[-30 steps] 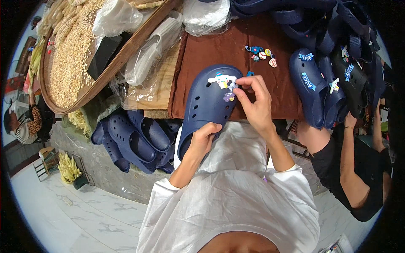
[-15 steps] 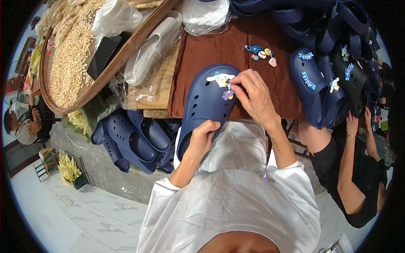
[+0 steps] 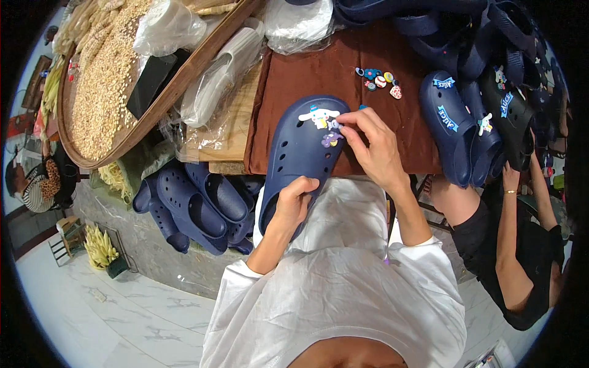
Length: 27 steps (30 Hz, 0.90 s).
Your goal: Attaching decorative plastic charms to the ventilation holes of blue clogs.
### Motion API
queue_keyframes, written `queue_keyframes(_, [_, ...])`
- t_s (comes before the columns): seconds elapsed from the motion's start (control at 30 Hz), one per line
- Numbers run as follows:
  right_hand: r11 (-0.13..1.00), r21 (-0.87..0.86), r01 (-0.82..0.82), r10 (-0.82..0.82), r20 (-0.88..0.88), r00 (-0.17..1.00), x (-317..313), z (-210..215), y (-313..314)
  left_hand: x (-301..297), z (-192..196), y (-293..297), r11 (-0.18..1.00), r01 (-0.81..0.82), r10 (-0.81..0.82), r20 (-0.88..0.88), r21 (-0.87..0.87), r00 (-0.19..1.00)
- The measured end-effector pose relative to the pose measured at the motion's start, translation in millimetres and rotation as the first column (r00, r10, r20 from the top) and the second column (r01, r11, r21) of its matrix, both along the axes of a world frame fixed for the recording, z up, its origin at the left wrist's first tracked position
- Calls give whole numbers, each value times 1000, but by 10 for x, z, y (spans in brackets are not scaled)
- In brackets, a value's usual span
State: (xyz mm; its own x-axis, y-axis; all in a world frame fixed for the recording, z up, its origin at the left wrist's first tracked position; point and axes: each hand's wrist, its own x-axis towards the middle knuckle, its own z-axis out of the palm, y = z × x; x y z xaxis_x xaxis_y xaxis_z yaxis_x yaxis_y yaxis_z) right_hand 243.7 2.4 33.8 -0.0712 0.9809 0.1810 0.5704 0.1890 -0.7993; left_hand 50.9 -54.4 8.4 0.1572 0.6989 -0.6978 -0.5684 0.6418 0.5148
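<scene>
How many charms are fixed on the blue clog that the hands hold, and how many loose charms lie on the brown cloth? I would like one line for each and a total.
Charms on the held blue clog: 2
Loose charms on the brown cloth: about 6, in a small cluster
Total: about 8

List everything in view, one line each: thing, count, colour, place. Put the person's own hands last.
Clog: one, navy, held over the brown cloth.
Charms on clog: at least two, white and purple, at its toe.
Loose charms: a small cluster, mixed colours, on the brown cloth.
Clogs on table: several, navy and black, right side.
Clogs below: several, navy, under the table edge at left.
Round tray: one, wooden, filled with pale grains, upper left.
Plastic bags: several, clear, beside the tray.
Co-worker's arm: black sleeve, right.
Left hand: grips the clog's heel end.
Right hand: fingertips at the charms.
</scene>
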Motion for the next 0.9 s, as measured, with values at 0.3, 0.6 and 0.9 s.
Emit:
queue_keyframes(0.3, [958, 124, 259, -270, 88, 959, 267, -245, -97, -172, -8, 107, 1000, -15, 14, 103, 9, 995])
queue_keyframes(0.6, [939, 257, 227, -296, 274, 915, 843, -670, 526, -195, -43, 154, 997, 75, -76, 74, 21, 994])
queue_keyframes(0.9, [963, 232, 136, -219, 381, 898, 773, -658, 646, -106, 146, 111, 996, 83, -82, 29, -38, 996])
